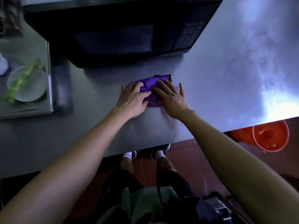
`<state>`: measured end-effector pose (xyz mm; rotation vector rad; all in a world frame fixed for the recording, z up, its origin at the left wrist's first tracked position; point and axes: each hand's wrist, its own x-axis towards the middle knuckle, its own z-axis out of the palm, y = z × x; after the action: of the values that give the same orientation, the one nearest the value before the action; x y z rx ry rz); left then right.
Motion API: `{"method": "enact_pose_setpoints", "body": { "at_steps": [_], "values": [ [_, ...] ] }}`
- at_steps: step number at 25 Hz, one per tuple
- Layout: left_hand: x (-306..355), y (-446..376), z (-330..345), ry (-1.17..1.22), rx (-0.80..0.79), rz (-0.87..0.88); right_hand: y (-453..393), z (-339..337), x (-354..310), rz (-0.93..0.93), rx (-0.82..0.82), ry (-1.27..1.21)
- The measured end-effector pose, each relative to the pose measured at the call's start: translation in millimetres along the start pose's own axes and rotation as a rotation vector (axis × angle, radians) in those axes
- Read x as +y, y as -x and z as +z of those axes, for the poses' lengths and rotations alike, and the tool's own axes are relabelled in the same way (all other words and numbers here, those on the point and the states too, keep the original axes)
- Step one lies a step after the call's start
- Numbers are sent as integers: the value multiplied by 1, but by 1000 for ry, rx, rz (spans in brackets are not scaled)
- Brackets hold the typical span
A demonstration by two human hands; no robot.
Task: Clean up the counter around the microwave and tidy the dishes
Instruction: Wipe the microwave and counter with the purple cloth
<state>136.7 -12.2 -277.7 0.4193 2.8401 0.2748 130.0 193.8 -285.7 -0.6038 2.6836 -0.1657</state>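
I start from the counter point(218, 78), a wide steel-looking sheet that runs from the near edge up to the far wall, glaring white on the right where light washes it out. The microwave point(123, 34) sits at the far side, its dark door facing me, and the strip of counter just in front of it is what I judge I am wiping now. To the left lies a sunken tray or basin point(48, 88) holding a pale bowl point(27, 84) with green vegetable scraps point(22, 80) across it; the blur there keeps me from saying whether it is a sink. On the floor to the right stands an orange bucket point(268, 136), below the counter's near edge. The purple cloth point(151, 84) lies folded on the counter, near the microwave's front and centred under both hands. My left hand point(132, 101) rests on its left part with fingers bent and digging into the fabric, gripping it; my right hand point(171, 97) lies flat on its right part, fingers straight and spread, little finger out on bare metal. To do this well I would keep the flat hand pressing evenly, let the gripping hand steer, work in overlapping strokes along the microwave's base, and draw crumbs toward the near edge rather than under the appliance.
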Motion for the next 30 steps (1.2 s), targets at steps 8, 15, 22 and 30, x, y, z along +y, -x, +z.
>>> {"method": "enact_pose_setpoints", "body": {
  "at_steps": [8,15,22,30],
  "values": [
    [127,-8,27,-22,-27,52,86,14,91,63,36,-38],
    [171,56,51,-30,-38,57,159,36,70,49,92,-47],
    [183,126,75,137,111,29,216,49,35,25,230,-14],
    [230,181,70,252,189,92,302,56,30,44,439,-61]
  ]
}}
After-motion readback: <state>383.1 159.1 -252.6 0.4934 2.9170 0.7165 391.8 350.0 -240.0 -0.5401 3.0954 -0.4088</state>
